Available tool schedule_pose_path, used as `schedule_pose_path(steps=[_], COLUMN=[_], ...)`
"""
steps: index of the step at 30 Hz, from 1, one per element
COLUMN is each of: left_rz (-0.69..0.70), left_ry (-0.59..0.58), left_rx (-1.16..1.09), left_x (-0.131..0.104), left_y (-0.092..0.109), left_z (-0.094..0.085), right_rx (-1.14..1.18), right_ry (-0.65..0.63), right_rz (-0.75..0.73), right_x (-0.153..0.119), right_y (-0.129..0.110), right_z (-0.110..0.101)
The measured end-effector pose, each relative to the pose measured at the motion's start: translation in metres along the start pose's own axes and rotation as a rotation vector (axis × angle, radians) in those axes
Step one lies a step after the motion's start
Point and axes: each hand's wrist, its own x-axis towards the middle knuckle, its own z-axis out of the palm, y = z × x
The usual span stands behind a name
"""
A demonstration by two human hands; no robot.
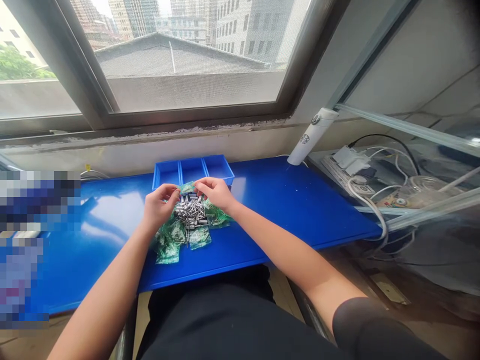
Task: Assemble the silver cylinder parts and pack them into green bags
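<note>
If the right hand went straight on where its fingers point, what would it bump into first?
The small green packet, which the right hand touches at one end. Beyond it, roughly in line, is the left hand; the blue tray stands farther back, though exact depth is hard to judge.

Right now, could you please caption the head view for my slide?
Left hand and right hand hold a green packet near metal parts and a blue tray.

A small green translucent plastic packet (187, 188) is held by its left and right ends at the far side of a loose heap of silvery metal pins and cylinders (192, 212). More crinkled green translucent plastic packets (168, 253) lie along the heap's left, near and right sides.
</note>
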Motion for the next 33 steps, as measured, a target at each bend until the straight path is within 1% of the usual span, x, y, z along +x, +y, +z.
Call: schedule_pose_path(steps=[3, 6, 10, 12, 18, 23, 28, 30, 33], left_rz=[0.031, 0.052, 0.065, 0.054, 0.03, 0.075, 0.135, 0.131, 0.087], left_ry=[0.027, 0.068, 0.143, 0.157, 0.136, 0.123, 0.127, 0.127, 0.112], left_rx=[0.025, 0.039, -0.006, -0.042, -0.095, -0.004, 0.056, 0.044, 0.003], left_x=[-0.0011, -0.0018, -0.0009, -0.0001, 0.0006, 0.0004, 0.0014, 0.0014, 0.0002], left_y=[0.0024, 0.003, 0.0027, 0.0033, 0.0022, 0.0012, 0.0026, 0.0001, -0.0038], left_z=[-0.0015, -0.0015, 0.0009, 0.002, 0.003, 0.0006, -0.0017, -0.001, 0.001], right_rx=[0.013, -0.051, -0.062, -0.055, -0.097, -0.129, -0.22, -0.231, -0.176], right_ry=[0.031, 0.052, 0.039, 0.037, 0.02, -0.008, 0.072, 0.07, 0.04], right_rz=[-0.007, -0.085, -0.153, -0.167, -0.153, -0.162, -0.192, -0.177, -0.147], right_x=[0.0002, -0.0008, -0.0027, -0.0033, -0.0039, -0.0061, -0.0075, -0.0071, -0.0062], right_y=[-0.0006, -0.0001, 0.0017, 0.002, -0.0008, -0.0038, -0.0048, -0.0037, -0.0019], right_z=[-0.0001, -0.0003, 0.0015, 0.0025, 0.0015, 0.0015, 0.0003, -0.0004, 0.0])
